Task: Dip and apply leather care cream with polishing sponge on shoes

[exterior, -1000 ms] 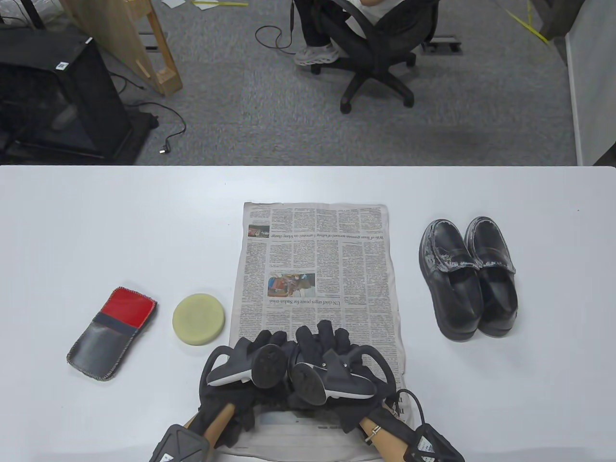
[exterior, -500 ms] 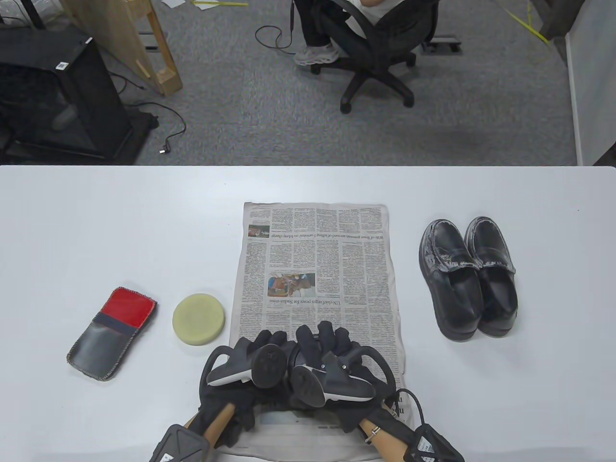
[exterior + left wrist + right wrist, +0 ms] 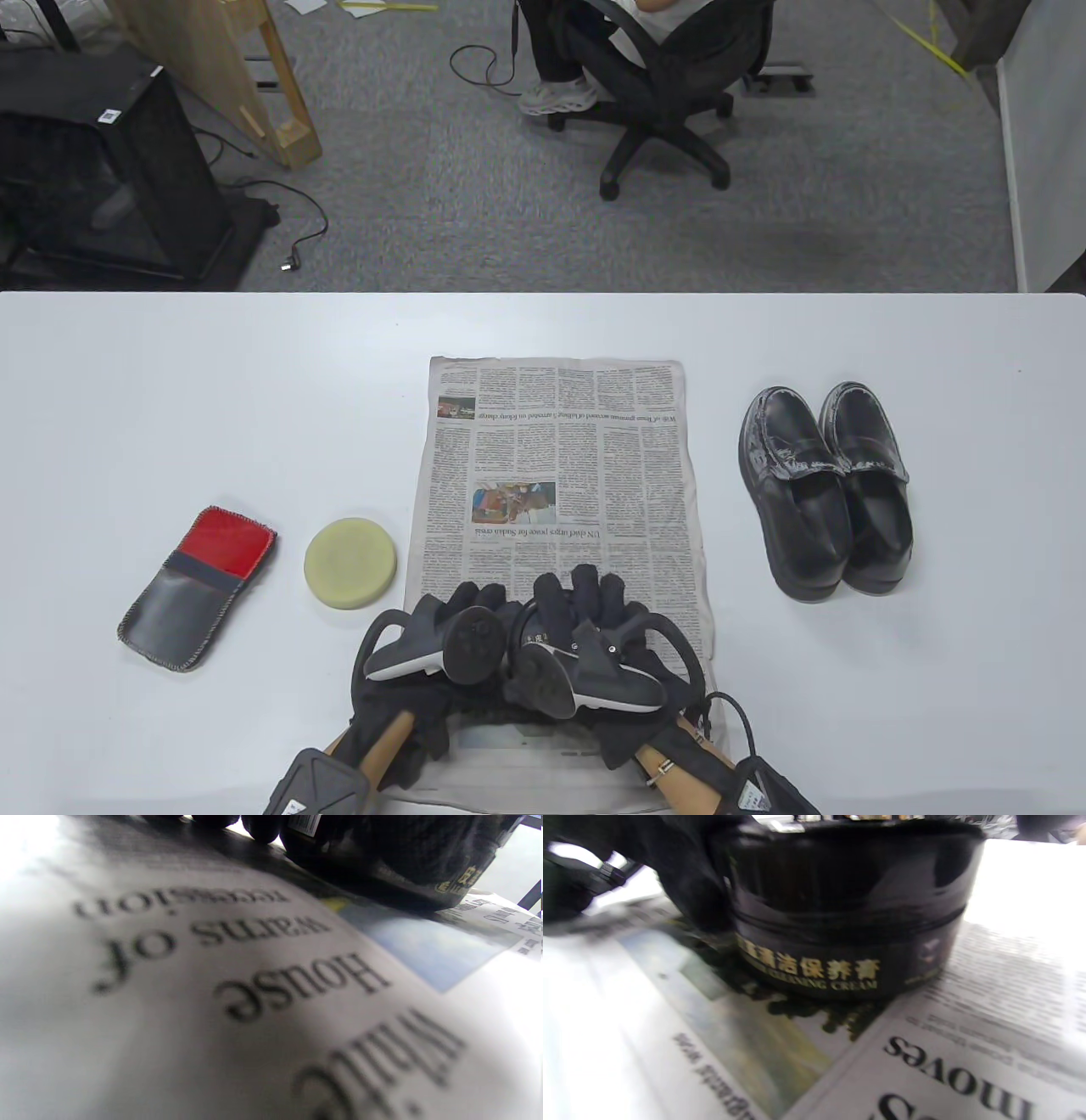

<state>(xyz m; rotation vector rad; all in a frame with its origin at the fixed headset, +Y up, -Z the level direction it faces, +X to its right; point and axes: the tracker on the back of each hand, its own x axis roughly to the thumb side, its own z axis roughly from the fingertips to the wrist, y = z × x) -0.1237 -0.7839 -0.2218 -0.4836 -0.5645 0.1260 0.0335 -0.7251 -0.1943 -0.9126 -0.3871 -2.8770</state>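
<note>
A black cream jar (image 3: 848, 912) with gold lettering stands on the newspaper (image 3: 556, 441) near the table's front edge, its lid on. Both gloved hands close around it and hide most of it in the table view. My left hand (image 3: 462, 611) grips it from the left and my right hand (image 3: 585, 603) curls over it from the right. A black gloved finger (image 3: 687, 878) presses the jar's side. In the left wrist view the jar (image 3: 424, 870) sits at the top right. The round yellow sponge (image 3: 350, 563) lies left of the paper. The pair of black shoes (image 3: 823, 488) stands to the right.
A grey and red cloth pouch (image 3: 197, 587) lies at the far left of the white table (image 3: 212, 382). A person sits on an office chair (image 3: 662, 102) beyond the table's far edge. A cable (image 3: 738, 722) trails from my right wrist.
My right hand has shifted a little to the right and turned slightly on the jar. The left hand, sponge and shoes stay where they were.
</note>
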